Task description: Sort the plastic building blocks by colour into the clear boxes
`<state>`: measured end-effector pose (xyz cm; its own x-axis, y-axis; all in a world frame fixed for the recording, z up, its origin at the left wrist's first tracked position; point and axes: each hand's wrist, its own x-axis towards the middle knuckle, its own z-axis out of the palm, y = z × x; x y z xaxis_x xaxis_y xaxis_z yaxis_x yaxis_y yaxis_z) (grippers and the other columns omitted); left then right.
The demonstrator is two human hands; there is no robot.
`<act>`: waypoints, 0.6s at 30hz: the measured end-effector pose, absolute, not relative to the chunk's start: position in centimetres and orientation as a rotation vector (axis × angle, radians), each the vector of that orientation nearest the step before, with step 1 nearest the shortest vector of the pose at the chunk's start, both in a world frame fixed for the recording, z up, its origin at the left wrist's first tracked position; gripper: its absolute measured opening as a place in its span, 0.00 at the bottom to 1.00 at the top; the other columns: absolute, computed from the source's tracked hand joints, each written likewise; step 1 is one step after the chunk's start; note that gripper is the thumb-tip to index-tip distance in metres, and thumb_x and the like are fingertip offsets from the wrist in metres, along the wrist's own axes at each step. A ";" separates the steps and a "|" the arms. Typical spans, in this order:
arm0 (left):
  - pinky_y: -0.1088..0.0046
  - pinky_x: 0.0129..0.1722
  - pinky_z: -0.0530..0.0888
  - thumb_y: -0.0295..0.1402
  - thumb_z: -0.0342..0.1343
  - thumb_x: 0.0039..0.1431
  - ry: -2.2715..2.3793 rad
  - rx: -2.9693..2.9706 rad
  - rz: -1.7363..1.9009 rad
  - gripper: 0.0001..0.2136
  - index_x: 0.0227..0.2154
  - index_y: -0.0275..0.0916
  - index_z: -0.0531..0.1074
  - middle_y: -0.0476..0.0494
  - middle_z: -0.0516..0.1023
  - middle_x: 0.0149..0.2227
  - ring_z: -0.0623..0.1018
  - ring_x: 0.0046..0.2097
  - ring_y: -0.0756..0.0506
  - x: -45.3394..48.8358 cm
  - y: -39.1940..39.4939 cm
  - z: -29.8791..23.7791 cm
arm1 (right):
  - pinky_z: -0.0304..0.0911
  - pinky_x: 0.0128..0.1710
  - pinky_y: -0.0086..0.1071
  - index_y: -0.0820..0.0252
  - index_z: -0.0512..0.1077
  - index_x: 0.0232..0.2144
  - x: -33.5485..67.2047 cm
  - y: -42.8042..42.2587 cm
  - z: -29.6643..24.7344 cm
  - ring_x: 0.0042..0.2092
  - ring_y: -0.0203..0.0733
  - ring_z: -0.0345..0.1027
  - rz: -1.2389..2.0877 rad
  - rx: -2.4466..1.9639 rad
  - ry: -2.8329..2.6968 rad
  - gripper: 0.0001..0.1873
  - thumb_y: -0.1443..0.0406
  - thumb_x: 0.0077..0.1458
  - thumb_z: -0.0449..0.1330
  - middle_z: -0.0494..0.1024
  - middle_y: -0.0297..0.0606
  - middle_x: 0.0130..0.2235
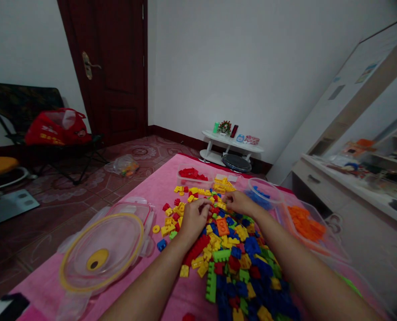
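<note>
A heap of red, yellow, blue and green building blocks [238, 263] lies on a pink cloth [151, 187]. My left hand [193, 218] rests on the far end of the heap with its fingers curled down onto the blocks. My right hand [236, 203] is just beside it, fingers bent and pinched among the blocks. Whatever either hand grips is hidden by the fingers. An orange tile with a number [223, 226] lies right below both hands.
A clear tub of red blocks [193, 174], one with yellow blocks [223, 183], one with blue blocks [260, 194] and one with orange blocks [305, 223] stand at the far side. Clear lids with a yellow rim [101, 254] lie at left. A white desk [352, 196] stands right.
</note>
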<state>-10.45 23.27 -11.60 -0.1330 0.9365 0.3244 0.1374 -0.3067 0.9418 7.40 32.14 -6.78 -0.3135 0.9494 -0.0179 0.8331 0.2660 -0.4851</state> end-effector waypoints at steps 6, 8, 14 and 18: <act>0.78 0.26 0.73 0.27 0.49 0.54 1.242 1.454 1.511 0.09 0.34 0.36 0.75 0.47 0.78 0.27 0.78 0.27 0.50 -10.4 23.5 -11.8 | 0.60 0.26 0.26 0.61 0.75 0.25 9.6 36.5 -3.2 0.27 0.36 0.68 0.429 -1.681 -1.933 0.08 0.68 0.37 0.59 0.76 0.34 0.23; 0.77 0.27 0.73 0.28 0.49 0.55 1.235 1.451 1.514 0.09 0.34 0.37 0.75 0.47 0.78 0.26 0.78 0.27 0.50 -10.4 23.5 -12.0 | 0.62 0.31 0.30 0.63 0.76 0.31 10.0 37.2 -2.4 0.33 0.41 0.70 0.325 -1.658 -1.778 0.13 0.65 0.40 0.59 0.78 0.40 0.30; 0.77 0.26 0.73 0.27 0.49 0.54 1.241 1.474 1.512 0.09 0.33 0.36 0.75 0.46 0.78 0.27 0.78 0.27 0.50 -10.4 23.2 -11.7 | 0.66 0.34 0.33 0.64 0.74 0.39 8.9 32.0 -2.2 0.38 0.43 0.72 0.379 -1.504 -1.582 0.20 0.57 0.47 0.55 0.78 0.44 0.38; 0.76 0.30 0.74 0.28 0.50 0.54 1.232 1.442 1.525 0.09 0.34 0.36 0.75 0.45 0.79 0.29 0.78 0.29 0.49 -10.5 23.6 -11.9 | 0.65 0.39 0.36 0.64 0.76 0.33 8.6 25.6 -3.7 0.38 0.46 0.72 0.602 -1.383 -1.506 0.18 0.56 0.42 0.61 0.79 0.43 0.36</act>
